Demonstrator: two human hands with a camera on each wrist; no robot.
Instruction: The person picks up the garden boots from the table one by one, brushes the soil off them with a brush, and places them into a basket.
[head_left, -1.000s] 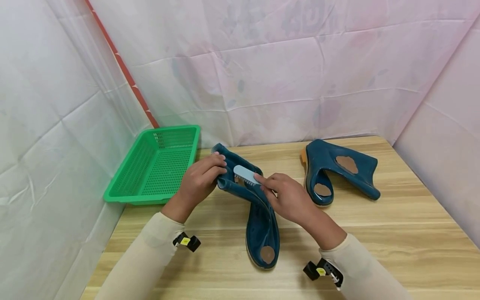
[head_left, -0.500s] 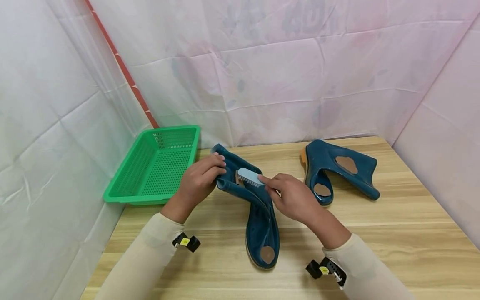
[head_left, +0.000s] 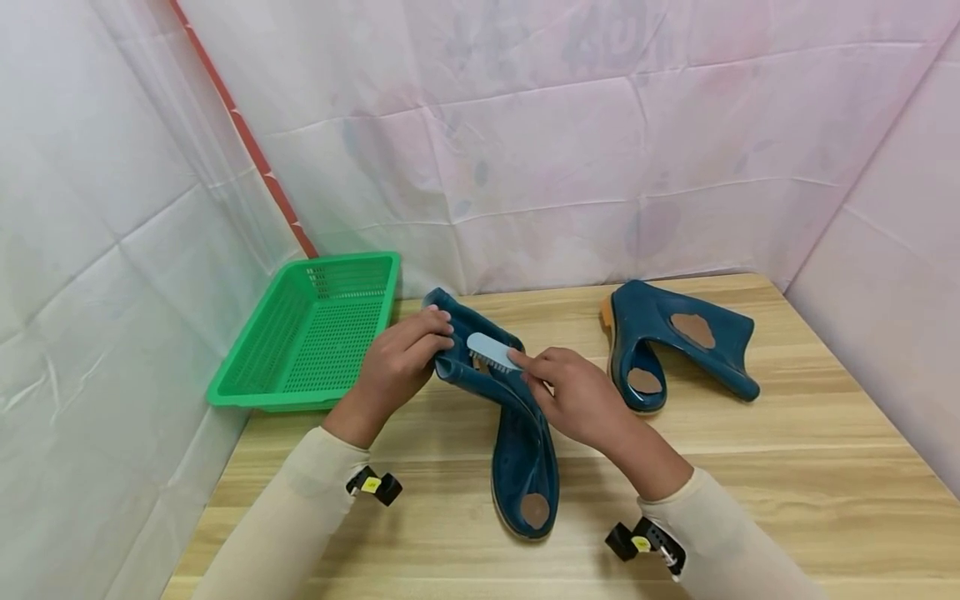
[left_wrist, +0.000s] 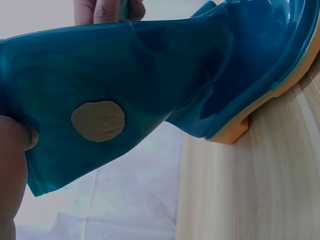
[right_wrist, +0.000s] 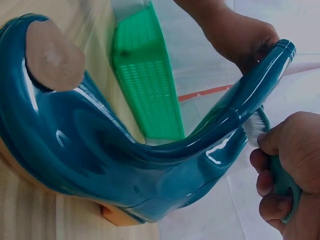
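Note:
A dark teal rubber boot [head_left: 517, 454] stands mid-table, its shaft bent toward the far left. My left hand [head_left: 401, 354] grips the shaft's top edge; in the left wrist view the thumb lies over its outside. My right hand [head_left: 577, 396] holds a pale blue scrub brush [head_left: 491, 350] by its handle, bristles down against the shaft. That handle [right_wrist: 284, 182] sits inside curled fingers in the right wrist view. A brown patch [head_left: 535, 510] marks the toe, another brown patch [left_wrist: 98, 121] the shaft's side. The brush head partly covers a further brown spot on the shaft.
A second teal boot [head_left: 637, 312] with brown patches lies at the back right, its shaft pointing right. At the back left stands a green plastic basket [head_left: 322, 346]. White sheeting [head_left: 540, 167] hangs behind and beside the wooden table [head_left: 810, 467].
The brush slid down along the shaft toward the lower right, then back up to the left, with my right hand. My left hand and the boot have hardly moved.

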